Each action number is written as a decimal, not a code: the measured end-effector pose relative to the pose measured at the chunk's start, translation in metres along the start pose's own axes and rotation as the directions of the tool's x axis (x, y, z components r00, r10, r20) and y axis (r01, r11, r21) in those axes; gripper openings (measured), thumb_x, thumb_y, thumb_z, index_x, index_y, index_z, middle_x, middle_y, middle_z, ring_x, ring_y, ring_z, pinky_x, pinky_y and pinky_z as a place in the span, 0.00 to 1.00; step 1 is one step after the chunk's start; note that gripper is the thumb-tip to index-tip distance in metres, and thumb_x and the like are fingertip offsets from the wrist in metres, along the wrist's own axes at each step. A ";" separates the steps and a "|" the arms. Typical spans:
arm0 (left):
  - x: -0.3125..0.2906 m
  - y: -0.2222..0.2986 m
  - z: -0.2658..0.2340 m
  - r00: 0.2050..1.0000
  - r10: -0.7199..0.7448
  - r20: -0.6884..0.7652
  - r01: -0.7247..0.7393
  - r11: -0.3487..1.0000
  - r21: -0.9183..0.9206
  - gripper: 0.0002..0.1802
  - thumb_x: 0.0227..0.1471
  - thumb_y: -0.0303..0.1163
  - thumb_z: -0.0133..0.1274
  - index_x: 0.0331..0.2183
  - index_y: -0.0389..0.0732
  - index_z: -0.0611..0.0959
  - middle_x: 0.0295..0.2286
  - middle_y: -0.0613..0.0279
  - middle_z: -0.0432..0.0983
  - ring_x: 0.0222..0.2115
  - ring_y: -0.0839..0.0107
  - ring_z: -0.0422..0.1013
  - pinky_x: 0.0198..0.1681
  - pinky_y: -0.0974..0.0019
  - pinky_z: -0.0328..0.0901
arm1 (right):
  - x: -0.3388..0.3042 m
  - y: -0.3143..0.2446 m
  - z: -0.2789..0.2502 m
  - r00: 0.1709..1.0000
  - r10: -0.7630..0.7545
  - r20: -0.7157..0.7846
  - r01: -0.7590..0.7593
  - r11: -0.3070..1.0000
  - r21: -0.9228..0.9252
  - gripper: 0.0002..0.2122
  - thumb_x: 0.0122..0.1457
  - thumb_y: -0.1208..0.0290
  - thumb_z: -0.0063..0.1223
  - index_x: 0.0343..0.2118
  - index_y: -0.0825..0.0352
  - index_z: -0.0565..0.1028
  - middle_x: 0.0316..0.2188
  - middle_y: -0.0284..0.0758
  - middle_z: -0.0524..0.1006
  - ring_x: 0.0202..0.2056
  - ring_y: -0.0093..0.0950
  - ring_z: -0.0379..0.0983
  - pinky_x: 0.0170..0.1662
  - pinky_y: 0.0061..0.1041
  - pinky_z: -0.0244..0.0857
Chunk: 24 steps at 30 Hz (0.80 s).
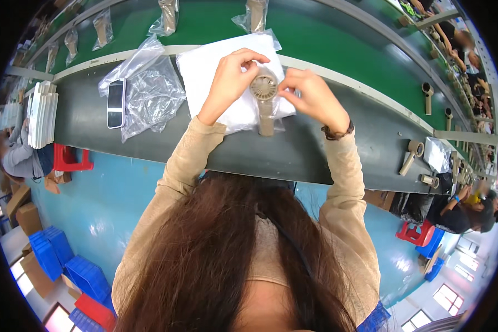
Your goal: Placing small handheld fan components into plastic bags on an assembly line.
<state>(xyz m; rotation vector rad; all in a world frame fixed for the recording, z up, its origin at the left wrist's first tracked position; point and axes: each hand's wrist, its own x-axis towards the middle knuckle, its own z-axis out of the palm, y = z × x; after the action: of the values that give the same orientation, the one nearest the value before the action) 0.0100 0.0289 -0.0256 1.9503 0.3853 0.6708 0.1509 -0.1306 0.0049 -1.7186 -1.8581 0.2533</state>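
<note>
A small beige handheld fan lies inside a clear plastic bag over a white sheet on the dark workbench. My left hand grips the bag at the fan's round head from the left. On the opposite side my right hand pinches the bag beside the head. The fan's handle points toward me.
A pile of clear bags and a phone lie at the left. Bagged fans ride the green conveyor behind. Unbagged fans lie at the right near another worker. White stacked trays stand far left.
</note>
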 end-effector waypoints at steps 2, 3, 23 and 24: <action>-0.002 -0.007 0.007 0.998 -0.043 0.053 0.043 0.999 -0.006 0.14 0.49 0.20 0.47 0.35 0.37 0.85 0.34 0.62 0.80 0.32 0.74 0.72 0.38 0.70 0.67 | 0.003 -0.004 -0.001 0.997 -0.040 0.069 0.034 0.995 0.094 0.04 0.50 0.75 0.60 0.27 0.68 0.77 0.24 0.32 0.71 0.27 0.26 0.67 0.31 0.24 0.60; -0.002 -0.008 0.010 0.997 -0.047 0.054 0.047 0.999 -0.005 0.14 0.49 0.20 0.47 0.35 0.37 0.85 0.34 0.62 0.80 0.32 0.74 0.72 0.38 0.70 0.67 | 0.005 -0.008 -0.004 0.987 -0.090 0.133 0.064 0.980 0.187 0.04 0.50 0.76 0.60 0.28 0.68 0.78 0.25 0.32 0.72 0.27 0.26 0.67 0.32 0.24 0.60; -0.031 -0.001 0.020 0.992 0.106 0.072 -0.111 0.991 0.071 0.11 0.45 0.24 0.57 0.35 0.41 0.79 0.33 0.61 0.74 0.32 0.65 0.70 0.37 0.65 0.66 | 0.039 0.095 -0.011 0.476 0.328 -0.816 -0.309 0.931 0.194 0.09 0.63 0.68 0.49 0.33 0.70 0.73 0.22 0.33 0.75 0.26 0.18 0.69 0.30 0.20 0.64; -0.042 -0.006 0.027 0.963 0.161 0.217 -0.197 0.968 0.153 0.10 0.44 0.25 0.59 0.33 0.41 0.78 0.32 0.61 0.73 0.33 0.63 0.69 0.37 0.63 0.66 | 0.044 0.122 -0.020 0.439 0.314 -0.842 -0.380 0.914 0.143 0.11 0.62 0.64 0.50 0.34 0.68 0.75 0.23 0.36 0.77 0.25 0.26 0.73 0.31 0.27 0.66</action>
<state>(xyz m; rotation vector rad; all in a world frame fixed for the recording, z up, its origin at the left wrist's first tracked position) -0.0071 -0.0098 -0.0524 2.2164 0.1441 0.5605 0.2647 -0.0759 -0.0288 -1.7679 -0.7543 -0.4691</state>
